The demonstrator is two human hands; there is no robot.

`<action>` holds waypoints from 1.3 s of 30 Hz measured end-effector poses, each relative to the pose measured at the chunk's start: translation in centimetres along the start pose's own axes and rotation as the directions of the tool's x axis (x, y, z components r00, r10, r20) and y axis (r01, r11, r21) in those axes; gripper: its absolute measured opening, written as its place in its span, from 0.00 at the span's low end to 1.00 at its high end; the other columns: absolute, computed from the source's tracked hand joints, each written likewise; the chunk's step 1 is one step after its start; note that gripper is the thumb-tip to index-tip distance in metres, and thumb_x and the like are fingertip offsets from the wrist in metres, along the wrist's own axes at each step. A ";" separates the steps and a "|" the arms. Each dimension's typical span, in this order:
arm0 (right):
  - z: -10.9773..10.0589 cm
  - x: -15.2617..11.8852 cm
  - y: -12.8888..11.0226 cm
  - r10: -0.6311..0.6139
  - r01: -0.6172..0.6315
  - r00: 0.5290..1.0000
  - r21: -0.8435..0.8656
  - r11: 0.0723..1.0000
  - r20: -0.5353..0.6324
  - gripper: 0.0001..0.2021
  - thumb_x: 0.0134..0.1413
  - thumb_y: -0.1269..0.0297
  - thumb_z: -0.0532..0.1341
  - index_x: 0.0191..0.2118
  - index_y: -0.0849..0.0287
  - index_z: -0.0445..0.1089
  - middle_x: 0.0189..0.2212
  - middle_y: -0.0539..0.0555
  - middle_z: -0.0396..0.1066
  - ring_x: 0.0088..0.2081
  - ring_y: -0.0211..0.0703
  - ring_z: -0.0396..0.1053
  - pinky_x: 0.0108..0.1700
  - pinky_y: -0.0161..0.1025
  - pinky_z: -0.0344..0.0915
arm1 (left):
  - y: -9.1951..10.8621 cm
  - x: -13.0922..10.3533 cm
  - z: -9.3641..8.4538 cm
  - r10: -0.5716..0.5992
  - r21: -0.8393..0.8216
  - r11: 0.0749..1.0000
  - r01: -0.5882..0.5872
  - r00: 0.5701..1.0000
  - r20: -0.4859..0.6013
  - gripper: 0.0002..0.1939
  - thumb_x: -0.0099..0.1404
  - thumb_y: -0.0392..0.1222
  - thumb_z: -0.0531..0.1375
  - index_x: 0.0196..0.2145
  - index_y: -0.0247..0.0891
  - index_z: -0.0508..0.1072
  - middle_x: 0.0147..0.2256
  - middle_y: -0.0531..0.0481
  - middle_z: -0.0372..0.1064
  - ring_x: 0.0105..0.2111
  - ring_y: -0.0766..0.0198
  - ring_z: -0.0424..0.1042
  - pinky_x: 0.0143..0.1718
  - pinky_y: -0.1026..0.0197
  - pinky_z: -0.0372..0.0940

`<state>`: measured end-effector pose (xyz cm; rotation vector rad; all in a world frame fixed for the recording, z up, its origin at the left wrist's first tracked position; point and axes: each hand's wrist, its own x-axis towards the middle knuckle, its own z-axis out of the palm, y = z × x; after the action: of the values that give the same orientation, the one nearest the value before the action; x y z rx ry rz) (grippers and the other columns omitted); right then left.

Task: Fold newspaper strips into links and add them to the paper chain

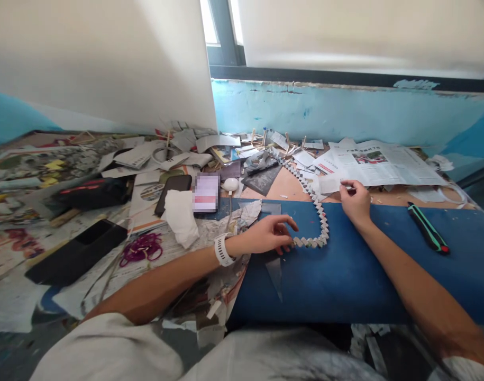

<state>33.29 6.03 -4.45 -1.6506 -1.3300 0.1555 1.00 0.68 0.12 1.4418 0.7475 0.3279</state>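
While the paper chain (325, 228) curves from the blue mat (345, 280) past its far edge, L hand (267, 233) sits w/ fingers curled at its near end, grip can't tell; R hand (356, 202) pinches a paper slip (329, 184) beyond the mat. Many links joined; amt. left unclear.

Knife (429, 228) on mat (337, 280); newspaper (384, 163) behind; 1 chain (321, 219) left.

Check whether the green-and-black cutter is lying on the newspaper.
No, the green-and-black cutter lies on the blue mat, to the right of the right hand.
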 end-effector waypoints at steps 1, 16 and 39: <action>-0.2 0.0 -0.1 0.004 -0.003 1.000 0.023 1.000 -0.022 0.14 0.59 0.57 0.61 0.45 0.60 0.77 0.44 0.62 0.79 0.37 0.50 0.75 0.48 0.51 0.72 | 0.0 -0.2 0.1 -0.014 0.051 0.999 0.011 0.998 0.066 0.16 0.64 0.47 0.67 0.47 0.37 0.75 0.33 0.47 0.78 0.29 0.61 0.80 0.27 0.63 0.76; -0.6 -7.9 -7.9 -0.118 -0.122 0.885 0.468 0.875 0.451 0.14 0.55 0.51 0.72 0.42 0.53 0.78 0.39 0.53 0.80 0.39 0.47 0.80 0.43 0.43 0.79 | -0.4 0.1 0.1 0.480 0.248 0.874 -0.419 0.823 -0.303 0.19 0.74 0.47 0.58 0.59 0.45 0.77 0.56 0.43 0.75 0.54 0.54 0.76 0.54 0.54 0.75; -1.9 -7.0 -8.1 -0.129 -0.120 0.853 0.430 0.895 0.506 0.10 0.55 0.54 0.74 0.42 0.48 0.83 0.36 0.51 0.81 0.36 0.47 0.79 0.41 0.46 0.81 | -1.4 0.5 0.1 0.336 0.057 0.931 -0.362 0.780 -0.529 0.14 0.64 0.48 0.70 0.43 0.37 0.83 0.34 0.47 0.81 0.31 0.62 0.81 0.37 0.59 0.81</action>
<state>26.26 -1.31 -0.66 -1.2391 -1.5496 0.9049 1.08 0.69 -1.38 1.4537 0.9006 1.0653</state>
